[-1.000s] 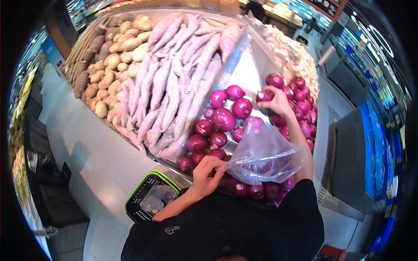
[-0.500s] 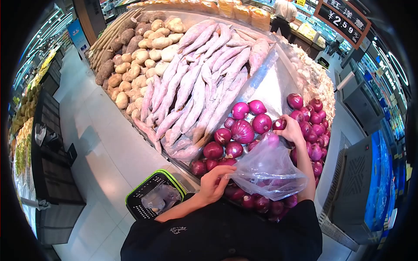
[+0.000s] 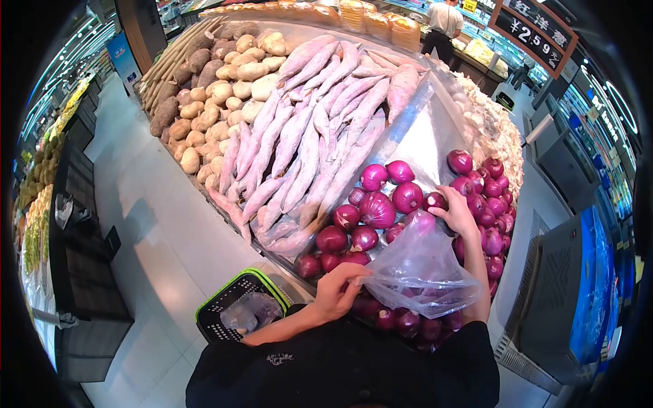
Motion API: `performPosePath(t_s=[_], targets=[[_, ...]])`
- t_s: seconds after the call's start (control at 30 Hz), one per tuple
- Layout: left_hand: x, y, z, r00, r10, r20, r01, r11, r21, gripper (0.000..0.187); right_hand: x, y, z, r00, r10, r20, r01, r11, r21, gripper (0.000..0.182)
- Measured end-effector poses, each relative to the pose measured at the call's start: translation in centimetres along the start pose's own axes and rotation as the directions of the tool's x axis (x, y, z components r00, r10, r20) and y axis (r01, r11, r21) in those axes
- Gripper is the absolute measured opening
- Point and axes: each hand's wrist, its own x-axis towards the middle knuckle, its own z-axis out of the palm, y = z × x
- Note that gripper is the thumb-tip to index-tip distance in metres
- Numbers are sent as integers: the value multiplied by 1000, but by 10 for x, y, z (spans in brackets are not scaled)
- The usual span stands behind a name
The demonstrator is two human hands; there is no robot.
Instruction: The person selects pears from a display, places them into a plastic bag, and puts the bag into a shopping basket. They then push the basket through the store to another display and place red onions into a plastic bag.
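Observation:
My left hand (image 3: 339,288) pinches the edge of a clear plastic bag (image 3: 422,268) between thumb and fingers. The bag hangs open over the red onions, several of which show through it. My right hand (image 3: 456,209) is beyond the bag, with its thumb and fingers around a red onion (image 3: 434,200) in the pile. More loose red onions (image 3: 377,209) lie to the left of that hand, and a heap of them (image 3: 491,211) lies to its right. Part of my right forearm is behind the bag's edge.
Long purple-skinned sweet potatoes (image 3: 292,136) and potatoes (image 3: 214,109) fill the stand on the left. A black basket with a green rim (image 3: 255,273) holds a bagged item. A price sign (image 3: 534,34) hangs at upper right; a person (image 3: 445,20) stands at the back.
My right hand has shifted slightly down at the same red onion, and its fingers have changed position a little. My left hand still holds the bag in nearly the same place.

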Motion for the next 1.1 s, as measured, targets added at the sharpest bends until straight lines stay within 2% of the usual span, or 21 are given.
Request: performPosePath(t_s=[0.1,0.17,0.2,0.23,0.27,0.3,0.33,0.4,0.43,0.5,0.63,0.67,0.7,0.73,0.77,0.8,0.83,0.87,0.93,1.03,1.1], targets=[[2,-1,2,1000,-10,-2,10,1000,20,13,-15,-51,-39,972,-92,-215,114,990,89,45],[5,-3,4,1000,-11,-7,12,999,31,13,-45,-101,-80,964,-123,-235,217,876,430,37],[7,-5,6,999,1,-41,0,1000,28,13,-64,-119,-98,938,-264,-225,347,722,598,29],[6,-6,8,998,7,-67,-5,1000,19,13,-77,-129,-106,828,-501,-252,489,425,761,30],[6,-7,11,999,-7,-49,8,1000,4,13,-85,-136,-112,716,-684,-140,409,249,878,30],[9,-10,12,999,11,-54,-10,1000,22,13,-82,-146,-115,488,-873,-10,357,189,915,30],[12,-12,14,998,35,-60,-32,999,43,13,-89,-158,-118,372,-909,188,330,319,888,29],[14,-12,17,998,39,-47,-37,999,39,13,-106,-164,-96,505,-805,311,372,528,763,28],[13,-13,18,999,28,-34,-27,999,42,14,-111,-164,-82,511,-802,309,372,531,762,28],[11,-13,19,1000,15,-21,-14,999,47,14,-118,-161,-54,801,-429,417,310,894,324,30],[8,-16,20,997,-71,36,72,997,-18,18,-123,-162,-37,908,-330,257,259,926,274,28],[8,-17,20,997,-58,43,59,998,-29,18,-122,-166,-45,910,-54,412,-26,982,187,30],[7,-17,21,997,-57,43,58,998,-26,18,-121,-168,-49,818,225,530,-299,953,57,32],[5,-18,22,990,-140,13,141,985,-101,20,-120,-158,-44,819,223,529,-297,953,58,32],[4,-18,24,975,-223,-12,217,959,-180,23,-119,-139,-34,946,5,325,-17,999,34,34],[3,-20,25,975,-221,-14,215,960,-181,23,-117,-131,-30,962,-244,119,252,966,-52,36],[2,-22,27,975,-220,-37,212,964,-159,24,-117,-129,-29,951,-284,124,294,953,-69,35],[1,-23,27,974,-218,-60,208,968,-137,26,-120,-128,-26,951,-285,122,295,953,-70,35],[1,-25,28,980,-186,-65,179,979,-102,27,-126,-126,-17,932,-92,351,107,994,-25,34],[2,-25,28,985,-158,-67,154,986,-67,28,-118,-142,-20,927,88,365,-54,993,-100,34],[1,-26,26,984,-166,-61,161,985,-67,28,-119,-131,-13,965,-30,259,75,983,-167,35]])
